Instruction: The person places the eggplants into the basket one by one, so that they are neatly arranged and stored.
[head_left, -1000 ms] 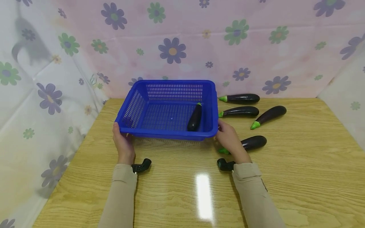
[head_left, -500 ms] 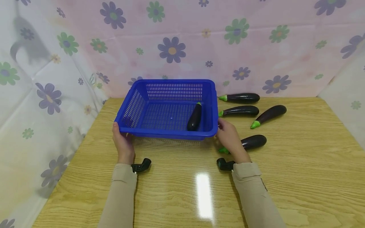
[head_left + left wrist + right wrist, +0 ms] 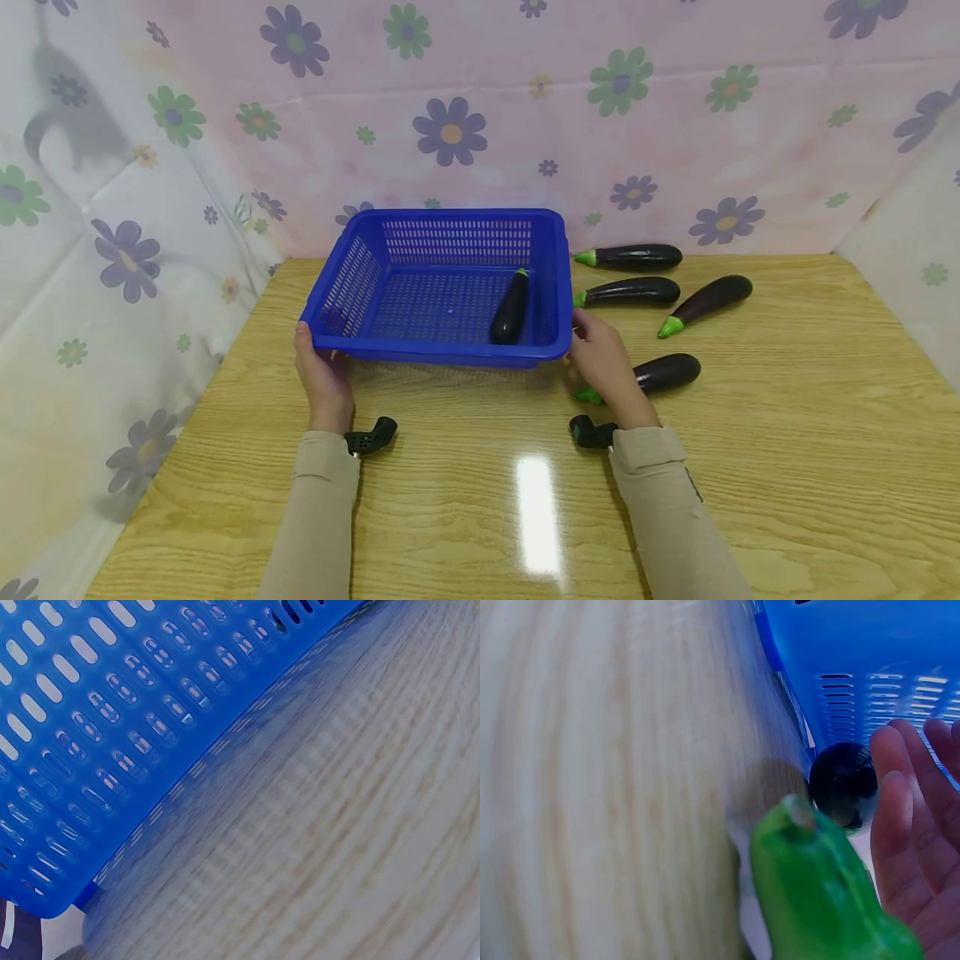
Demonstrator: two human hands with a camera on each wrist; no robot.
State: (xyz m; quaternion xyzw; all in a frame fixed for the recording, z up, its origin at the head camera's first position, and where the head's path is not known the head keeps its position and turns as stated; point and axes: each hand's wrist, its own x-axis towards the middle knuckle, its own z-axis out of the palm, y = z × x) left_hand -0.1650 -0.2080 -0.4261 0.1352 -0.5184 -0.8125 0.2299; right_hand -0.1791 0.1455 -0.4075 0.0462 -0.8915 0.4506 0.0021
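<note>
A blue plastic basket (image 3: 442,346) with slotted walls sits on the wooden table. One eggplant (image 3: 510,312) lies inside it, toward the right wall, green cap pointing away. At the basket's front left corner, my left hand (image 3: 326,387) grips the rim, thumb on the outside and the other fingers hidden below. My right hand (image 3: 607,367) is at the front right corner; in the right wrist view its fingers (image 3: 892,754) extend loosely beside the basket wall. Under the right wrist lies another eggplant (image 3: 667,375), its green cap (image 3: 817,892) close to that wrist camera.
Right of the basket lie three more eggplants: one at the back (image 3: 633,257), one below it (image 3: 633,292) and a slanted one (image 3: 708,304). Flowered cloth (image 3: 480,100) stands behind the table and on both sides. Bare wood (image 3: 442,500) shows between the forearms.
</note>
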